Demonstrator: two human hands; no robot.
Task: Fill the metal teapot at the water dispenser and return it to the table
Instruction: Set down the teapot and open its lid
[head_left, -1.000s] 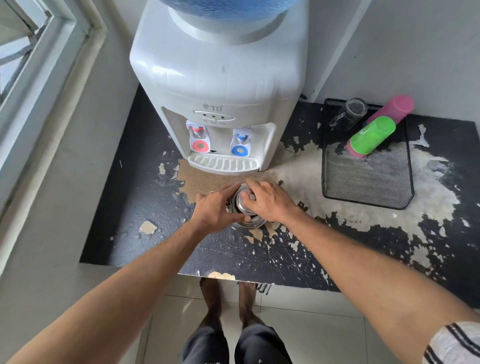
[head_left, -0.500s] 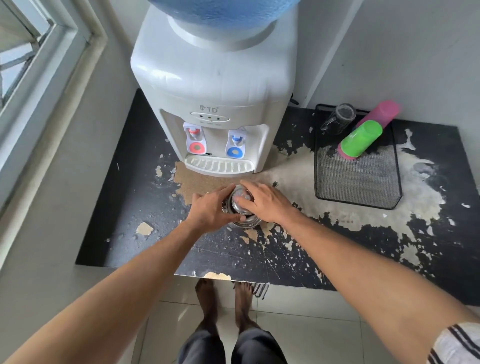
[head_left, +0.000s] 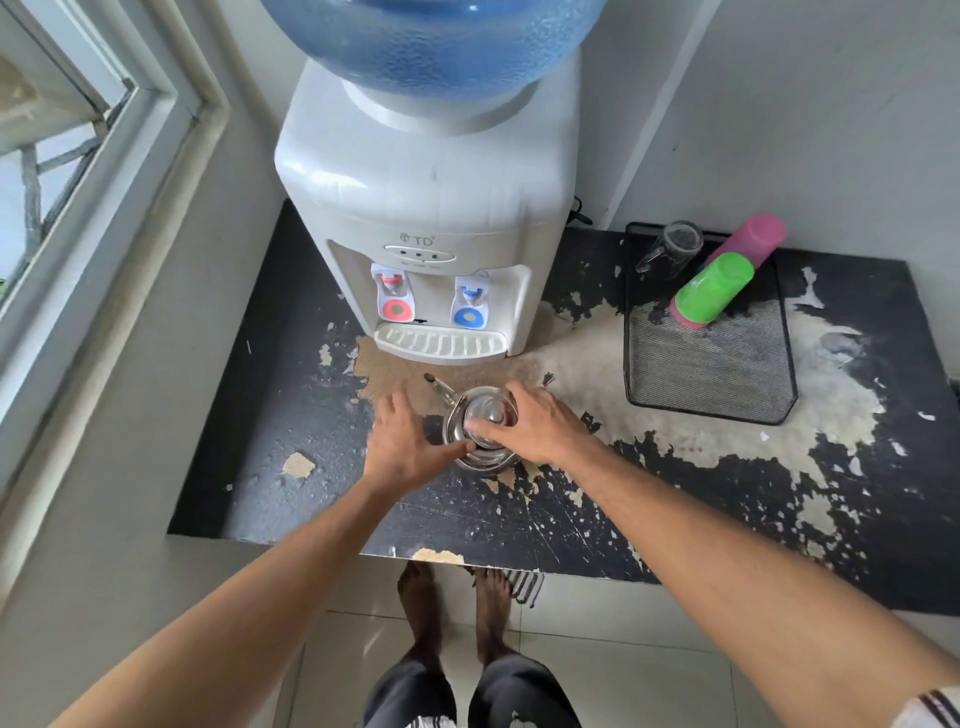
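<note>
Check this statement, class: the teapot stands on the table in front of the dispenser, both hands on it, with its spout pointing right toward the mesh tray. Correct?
Not quite. In the head view the teapot has its spout pointing left and away, toward the dispenser, not the mesh tray. The rest holds: left hand and right hand are on it.

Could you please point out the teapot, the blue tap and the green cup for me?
teapot (head_left: 485, 410), head view, on its lid.
blue tap (head_left: 470, 316), head view, on its round blue paddle.
green cup (head_left: 714, 286), head view, on its side wall.
</note>
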